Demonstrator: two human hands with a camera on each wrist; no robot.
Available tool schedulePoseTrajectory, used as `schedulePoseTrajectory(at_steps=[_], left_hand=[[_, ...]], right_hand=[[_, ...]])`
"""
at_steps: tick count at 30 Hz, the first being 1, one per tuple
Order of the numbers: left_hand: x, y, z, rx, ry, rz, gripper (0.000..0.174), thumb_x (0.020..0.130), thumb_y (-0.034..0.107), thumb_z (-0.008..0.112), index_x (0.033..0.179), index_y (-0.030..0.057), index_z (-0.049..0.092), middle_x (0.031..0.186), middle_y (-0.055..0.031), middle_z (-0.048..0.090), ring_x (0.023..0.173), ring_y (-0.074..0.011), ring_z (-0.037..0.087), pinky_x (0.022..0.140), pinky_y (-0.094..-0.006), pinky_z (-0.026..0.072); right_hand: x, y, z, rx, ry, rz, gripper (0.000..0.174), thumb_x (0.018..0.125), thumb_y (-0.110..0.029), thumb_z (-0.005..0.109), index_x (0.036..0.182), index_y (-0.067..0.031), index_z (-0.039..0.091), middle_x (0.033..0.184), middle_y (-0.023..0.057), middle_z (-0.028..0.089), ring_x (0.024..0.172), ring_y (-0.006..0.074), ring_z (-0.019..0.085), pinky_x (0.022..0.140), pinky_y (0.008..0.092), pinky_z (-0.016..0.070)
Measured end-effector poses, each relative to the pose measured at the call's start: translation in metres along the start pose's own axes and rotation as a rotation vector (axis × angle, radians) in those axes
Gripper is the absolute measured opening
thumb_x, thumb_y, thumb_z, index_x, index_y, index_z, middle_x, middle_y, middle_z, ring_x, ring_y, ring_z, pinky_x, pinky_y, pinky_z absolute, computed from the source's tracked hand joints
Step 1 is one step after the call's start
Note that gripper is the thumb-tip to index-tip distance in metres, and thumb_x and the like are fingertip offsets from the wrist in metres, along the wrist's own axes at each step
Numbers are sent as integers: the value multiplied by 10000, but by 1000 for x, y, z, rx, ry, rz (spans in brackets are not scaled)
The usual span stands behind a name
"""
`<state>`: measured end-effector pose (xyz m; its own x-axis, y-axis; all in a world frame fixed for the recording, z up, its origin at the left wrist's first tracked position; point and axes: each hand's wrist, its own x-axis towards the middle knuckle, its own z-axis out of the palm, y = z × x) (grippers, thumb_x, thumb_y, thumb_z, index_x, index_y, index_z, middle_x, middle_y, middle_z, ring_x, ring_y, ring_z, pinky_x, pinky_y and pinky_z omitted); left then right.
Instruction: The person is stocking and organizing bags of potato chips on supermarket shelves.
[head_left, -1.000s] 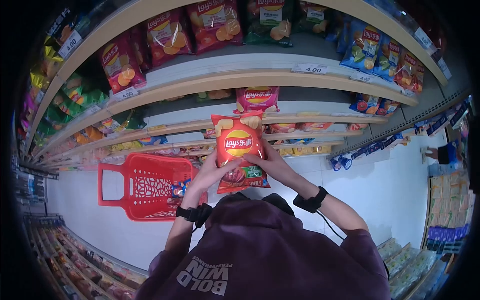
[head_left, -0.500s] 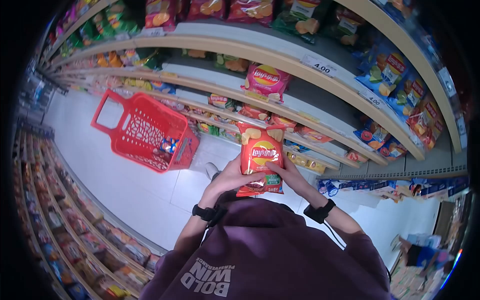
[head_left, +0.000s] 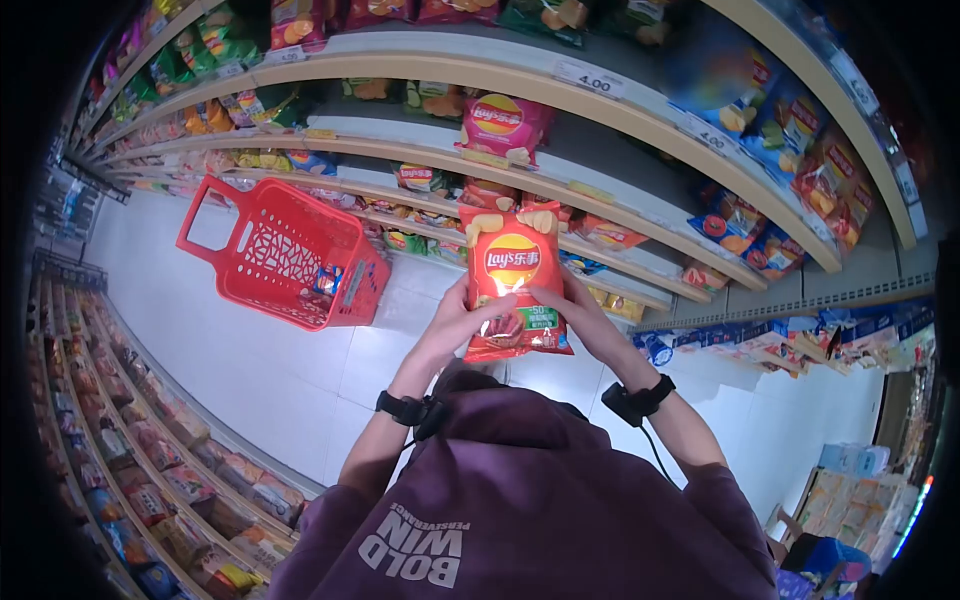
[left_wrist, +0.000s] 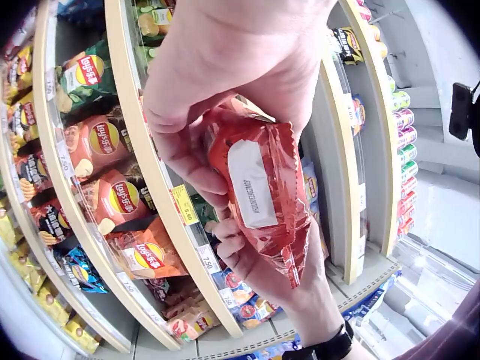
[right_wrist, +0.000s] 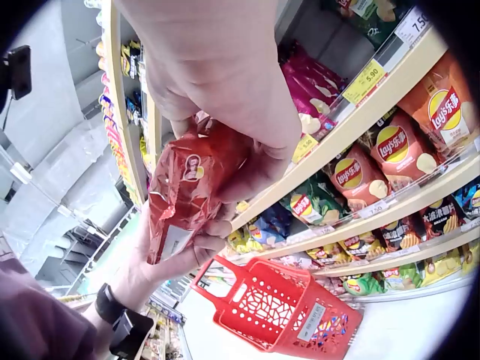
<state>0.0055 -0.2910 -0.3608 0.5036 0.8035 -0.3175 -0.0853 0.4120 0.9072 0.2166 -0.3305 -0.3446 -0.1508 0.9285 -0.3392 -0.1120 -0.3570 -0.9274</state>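
Both hands hold a red bag of Lay's potato chips (head_left: 512,262) upright in front of the chest, its printed front facing up to the head view. My left hand (head_left: 455,322) grips the lower left side, thumb across the front. On the opposite edge my right hand (head_left: 585,318) does the same, and the two thumbs lie close together. In the left wrist view the bag's bottom end shows a white label (left_wrist: 251,184), with fingers curled behind the bag. The right wrist view shows the crinkled red bag (right_wrist: 196,176) between both hands.
A red shopping basket (head_left: 238,258) with a small blue packet inside stands on the floor at left. Shelves (head_left: 440,75) of chip bags curve ahead, one pink bag (head_left: 503,125) just beyond the held one. More packed shelves (head_left: 150,450) line the lower left; a person (head_left: 825,560) is at lower right.
The head view has turned, so shelves now slant and the basket appears higher. The bag stays in both hands, and it sits slightly higher in view than half a second ago.
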Motion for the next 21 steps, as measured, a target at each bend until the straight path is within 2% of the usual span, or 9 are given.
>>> schedulePoseTrajectory(at_steps=[4, 8, 9, 12, 13, 16, 21], left_hand=[[0, 5, 1, 67, 1, 5, 553, 876, 215, 730, 1325, 0, 487, 1205, -98, 633, 1054, -145, 628, 914, -301, 502], [-3, -3, -8, 57, -12, 61, 615, 744, 72, 832, 1265, 7, 512, 1158, -88, 645, 1038, -133, 628, 907, -291, 519], [-5, -2, -10, 40, -15, 16, 629, 678, -5, 851, 1223, 5, 536, 1144, -74, 651, 1041, -146, 629, 937, -311, 511], [-7, -5, -12, 267, -85, 239, 620, 661, -16, 850, 1207, 11, 558, 1156, -66, 650, 1067, -170, 626, 952, -326, 503], [-9, -2, -10, 258, -114, 316, 571, 654, -5, 848, 1165, 26, 596, 1183, -83, 647, 1116, -198, 611, 976, -335, 483], [-6, -1, -7, 266, -158, 529, 516, 653, 19, 852, 1116, 39, 625, 1201, -113, 641, 1154, -211, 594, 1001, -347, 462], [-17, 8, -10, 307, -123, 550, 446, 698, 75, 850, 1080, 39, 622, 1238, -147, 621, 1223, -251, 557, 1060, -381, 432]], right_hand=[[-10, -4, 2, 17, 14, -60, 723, 891, -304, 723, 1439, -7, 356, 1313, 133, 551, 1169, 175, 564, 993, 322, 464], [-16, 15, 0, -168, -10, -275, 686, 828, -265, 785, 1387, -45, 453, 1294, 83, 572, 1152, 156, 570, 996, 326, 456], [-17, 17, -1, -301, 15, -252, 617, 787, -235, 819, 1298, -43, 532, 1250, 81, 592, 1133, 152, 574, 985, 325, 458], [-30, 20, 4, -457, 132, -318, 585, 795, -152, 811, 1296, -41, 531, 1259, 72, 594, 1140, 152, 569, 1007, 320, 448], [-28, 16, 3, -280, -5, -339, 562, 765, -151, 826, 1241, -40, 549, 1246, 86, 597, 1171, 169, 560, 1026, 320, 427], [-25, 17, 3, -307, -16, -601, 545, 723, -131, 837, 1197, -62, 578, 1214, 71, 619, 1163, 207, 575, 1015, 348, 431], [-25, 4, 7, -401, -35, -622, 563, 704, -169, 858, 1184, -78, 579, 1250, 81, 607, 1189, 220, 566, 1025, 365, 428]])
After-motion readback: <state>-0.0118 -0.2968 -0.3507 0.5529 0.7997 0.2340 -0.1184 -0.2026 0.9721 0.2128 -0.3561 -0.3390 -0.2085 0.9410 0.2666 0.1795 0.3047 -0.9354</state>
